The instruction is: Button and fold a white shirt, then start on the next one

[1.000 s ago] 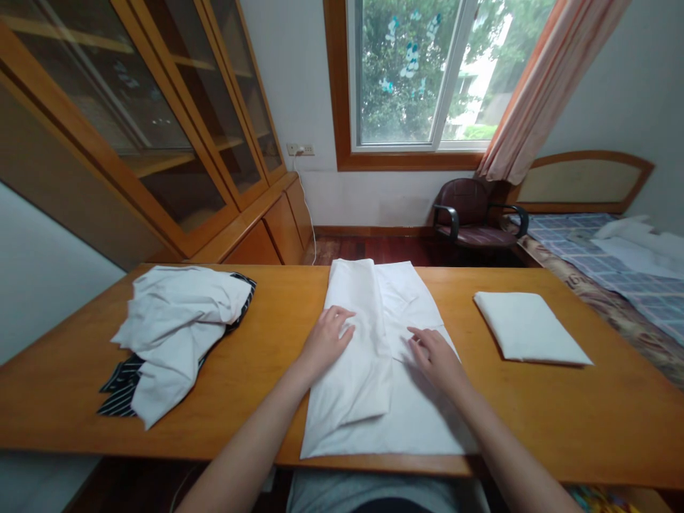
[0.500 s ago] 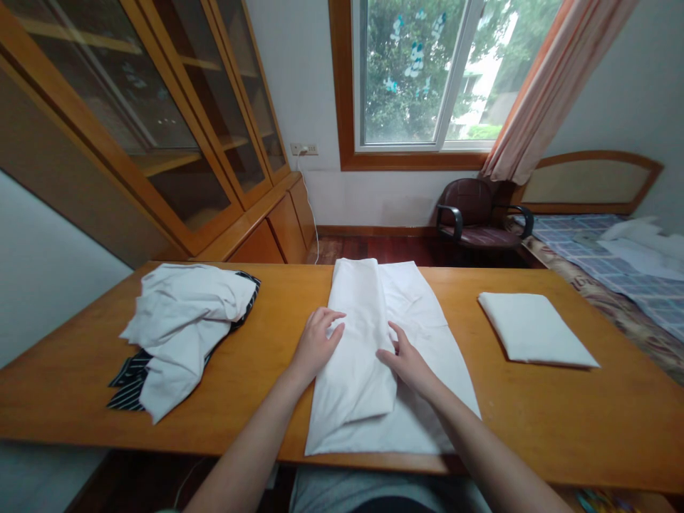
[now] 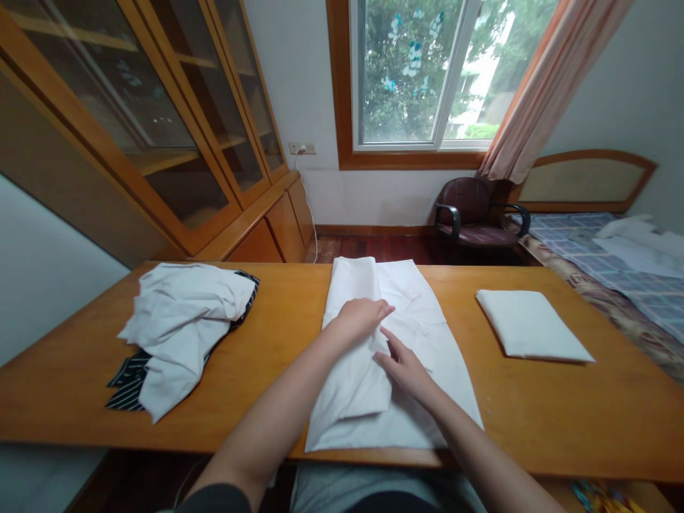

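Observation:
A white cloth garment lies flat on the table in front of me. Its left side is folded over in a long strip whose free edge runs down the middle. My left hand reaches across this strip, its fingers closed at the free edge; part of their grip is hidden by the hand itself. Just below and to the right, my right hand rests at the same edge, thumb and forefinger apart on the fabric.
On the wooden table, a crumpled white cloth with a black striped piece lies at the left. A neatly folded white cloth sits at the right. Beyond stand a glass-door cabinet, an armchair and a bed.
My left hand has moved right, from the outer left side of the folded strip to its free edge. My right hand has stayed nearly in place.

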{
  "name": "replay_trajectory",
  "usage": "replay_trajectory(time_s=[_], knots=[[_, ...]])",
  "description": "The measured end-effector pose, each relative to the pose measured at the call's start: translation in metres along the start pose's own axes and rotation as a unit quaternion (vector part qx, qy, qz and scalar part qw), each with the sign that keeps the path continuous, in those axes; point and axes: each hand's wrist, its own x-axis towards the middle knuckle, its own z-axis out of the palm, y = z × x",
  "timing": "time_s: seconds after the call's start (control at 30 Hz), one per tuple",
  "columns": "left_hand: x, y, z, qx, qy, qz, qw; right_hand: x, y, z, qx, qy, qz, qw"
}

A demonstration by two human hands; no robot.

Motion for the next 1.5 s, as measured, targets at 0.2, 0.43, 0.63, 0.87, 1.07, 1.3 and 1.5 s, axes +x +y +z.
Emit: replay_trajectory(time_s=[0.2,0.43,0.63,0.87,1.07,1.3,1.5], knots=[[0.010,-0.009,0.003,0.032,0.046,-0.045,0.997,-0.009,-0.003,-0.008,0.063,-0.034,-0.039,0.997],[-0.020,-0.063,-0.034,0.028,0.101,-0.074,0.992,-0.010,0.004,-0.011,0.077,-0.035,-0.045,0.995],[-0.068,-0.133,-0.080,-0.020,0.093,-0.135,0.986,-0.011,0.008,-0.006,0.077,-0.048,-0.038,0.995],[-0.111,-0.223,-0.074,-0.090,0.043,-0.217,0.971,-0.014,0.002,-0.007,-0.040,-0.053,-0.116,0.991],[-0.128,-0.259,-0.015,-0.125,0.065,-0.220,0.965,-0.019,0.010,-0.008,-0.111,-0.039,-0.211,0.970],[-0.121,-0.236,0.032,0.032,0.216,-0.155,0.964,-0.022,0.021,-0.020,-0.167,-0.019,-0.237,0.957],[-0.070,-0.222,0.035,0.032,0.119,-0.132,0.984,-0.025,0.020,-0.023,-0.189,-0.015,-0.254,0.948]])
